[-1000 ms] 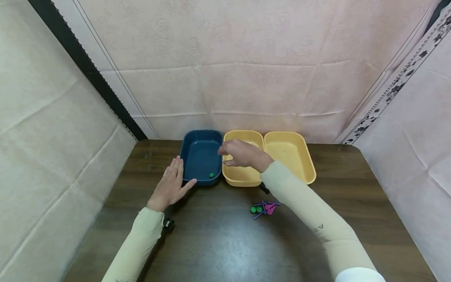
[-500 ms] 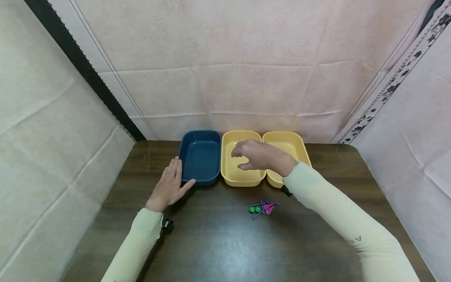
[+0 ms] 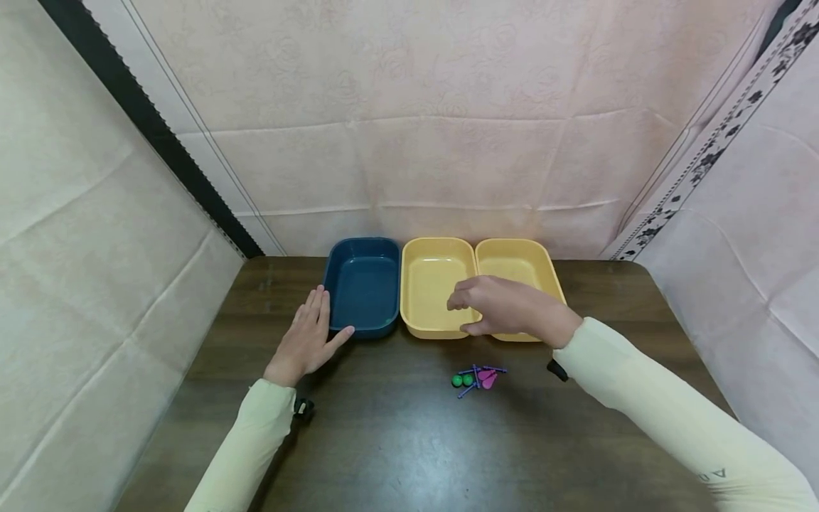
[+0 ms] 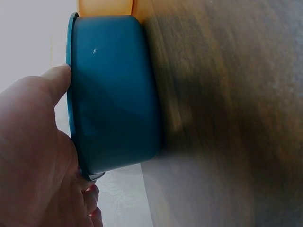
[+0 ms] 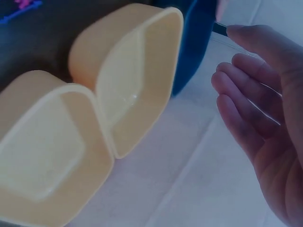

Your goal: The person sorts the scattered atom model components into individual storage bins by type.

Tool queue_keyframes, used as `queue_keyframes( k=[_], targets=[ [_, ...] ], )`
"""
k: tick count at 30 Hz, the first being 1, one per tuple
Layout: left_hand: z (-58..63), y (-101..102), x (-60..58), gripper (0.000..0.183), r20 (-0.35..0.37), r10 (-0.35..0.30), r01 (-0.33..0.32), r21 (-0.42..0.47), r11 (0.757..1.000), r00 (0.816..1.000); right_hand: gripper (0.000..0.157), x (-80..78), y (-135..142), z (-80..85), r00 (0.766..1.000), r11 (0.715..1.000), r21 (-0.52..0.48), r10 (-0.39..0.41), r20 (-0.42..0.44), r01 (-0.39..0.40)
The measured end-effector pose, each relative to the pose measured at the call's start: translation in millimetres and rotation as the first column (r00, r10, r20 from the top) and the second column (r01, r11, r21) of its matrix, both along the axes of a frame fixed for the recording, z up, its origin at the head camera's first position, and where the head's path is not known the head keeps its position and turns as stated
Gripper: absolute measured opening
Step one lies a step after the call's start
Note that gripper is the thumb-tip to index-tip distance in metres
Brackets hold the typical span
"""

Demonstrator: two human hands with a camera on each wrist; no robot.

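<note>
My left hand (image 3: 307,338) lies with straight fingers along the left side of a dark blue plastic bin (image 3: 362,284). In the left wrist view its thumb touches the bin's rim (image 4: 69,109). My right hand (image 3: 502,306) hovers over the near part of two yellow bins, its fingers loosely bent and holding nothing, as the right wrist view confirms. Nearer to me on the table lies a small pile: green balls (image 3: 457,381), thin purple sticks (image 3: 467,392) and pink flat pieces (image 3: 489,380). No ball shows inside the blue bin from the head view.
The middle yellow bin (image 3: 435,284) and the right yellow bin (image 3: 515,259) stand beside the blue one in a row at the table's back edge. Cloth sheets (image 3: 409,163) hang behind and to both sides of the brown wooden table (image 3: 384,441).
My right hand has moved right and nearer, from beside the blue bin to over the yellow bins. A green ball visible in the blue bin one second ago is out of sight. The left hand stays.
</note>
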State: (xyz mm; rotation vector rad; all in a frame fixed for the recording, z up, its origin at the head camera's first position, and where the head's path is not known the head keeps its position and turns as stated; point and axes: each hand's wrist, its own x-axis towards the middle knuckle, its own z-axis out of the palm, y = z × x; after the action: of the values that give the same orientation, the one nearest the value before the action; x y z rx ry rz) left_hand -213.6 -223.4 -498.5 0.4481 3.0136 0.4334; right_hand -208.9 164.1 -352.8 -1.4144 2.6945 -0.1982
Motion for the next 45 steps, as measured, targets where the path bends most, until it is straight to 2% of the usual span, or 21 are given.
queue_keyframes(
  k=[4, 7, 14, 17, 30, 37, 45],
  targets=[
    [-0.1, 0.1, 0.4, 0.102, 0.0, 0.002, -0.002, 0.003, 1.0, 1.0, 0.022, 6.2, 9.3, -11.8, 0.999, 0.998, -0.03, 0.05, -0.021, -0.051],
    [0.7, 0.0, 0.9, 0.103, 0.001, 0.006, -0.006, 0.0, 1.0, 1.0, 0.018, 10.5, 14.6, -23.1, 0.998, 0.997, -0.038, 0.063, -0.004, -0.063],
    [0.2, -0.1, -0.3, 0.103, 0.019, 0.007, -0.007, -0.01, 1.0, 1.0, 0.026, 22.0, 20.4, -48.8, 0.996, 0.999, 0.02, 0.049, 0.073, -0.051],
    [-0.6, 0.4, -1.4, 0.104, 0.026, 0.008, -0.007, -0.011, 1.0, 1.0, 0.022, 25.4, 21.5, -59.1, 0.996, 0.998, 0.035, 0.049, 0.08, -0.052],
    [0.7, 0.3, -1.4, 0.104, 0.017, 0.001, -0.001, 0.002, 1.0, 1.0, 0.016, 33.5, 23.1, -102.9, 0.993, 0.999, -0.007, 0.048, 0.109, -0.047],
    [-1.0, -0.2, -2.0, 0.104, 0.024, 0.007, -0.006, -0.017, 1.0, 1.0, 0.017, 33.1, 21.4, -118.7, 0.995, 1.0, 0.003, 0.028, 0.091, -0.029],
    [-0.8, 0.0, -2.3, 0.104, 0.018, 0.009, -0.009, -0.017, 1.0, 1.0, 0.014, 33.7, 21.5, -129.3, 0.997, 0.999, -0.02, 0.035, 0.076, -0.034]
  ],
)
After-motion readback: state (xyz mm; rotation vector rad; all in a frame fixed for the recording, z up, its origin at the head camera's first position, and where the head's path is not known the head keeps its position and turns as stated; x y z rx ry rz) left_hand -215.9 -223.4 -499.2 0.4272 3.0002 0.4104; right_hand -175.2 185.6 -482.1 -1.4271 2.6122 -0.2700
